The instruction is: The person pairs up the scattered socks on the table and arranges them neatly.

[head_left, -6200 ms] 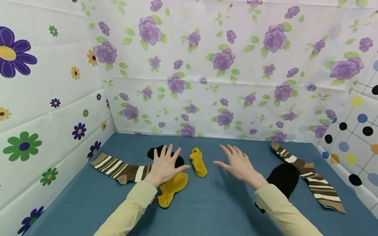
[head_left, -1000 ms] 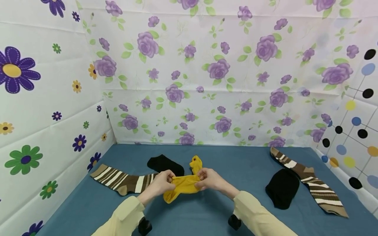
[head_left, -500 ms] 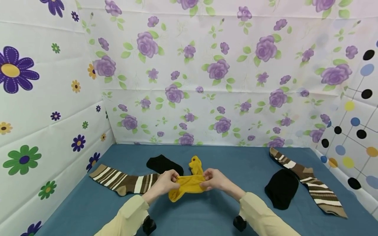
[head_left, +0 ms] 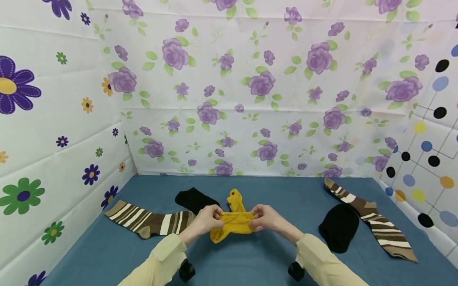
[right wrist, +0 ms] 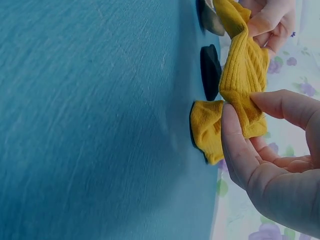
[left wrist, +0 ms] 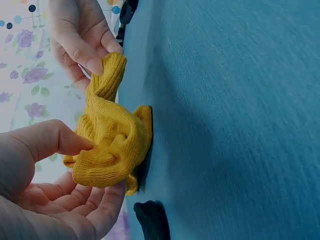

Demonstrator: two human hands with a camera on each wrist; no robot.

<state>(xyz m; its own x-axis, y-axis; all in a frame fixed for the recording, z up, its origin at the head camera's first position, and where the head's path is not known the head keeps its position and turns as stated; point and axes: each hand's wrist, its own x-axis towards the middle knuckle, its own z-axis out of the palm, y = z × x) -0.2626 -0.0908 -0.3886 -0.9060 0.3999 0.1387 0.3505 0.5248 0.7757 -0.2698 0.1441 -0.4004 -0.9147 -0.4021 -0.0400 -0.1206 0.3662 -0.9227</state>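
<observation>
The left hand (head_left: 205,221) and right hand (head_left: 268,218) pinch a yellow ribbed-knit sock (head_left: 237,223) above the blue cloth (head_left: 243,262); it hides another yellow knit sock's (head_left: 236,200) lower end in the head view.

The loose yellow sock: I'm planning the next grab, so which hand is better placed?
Probably the right hand: in its wrist view the loose yellow sock lies just past its fingers. It must first leave the held yellow sock to the left hand, which also pinches it.
</observation>
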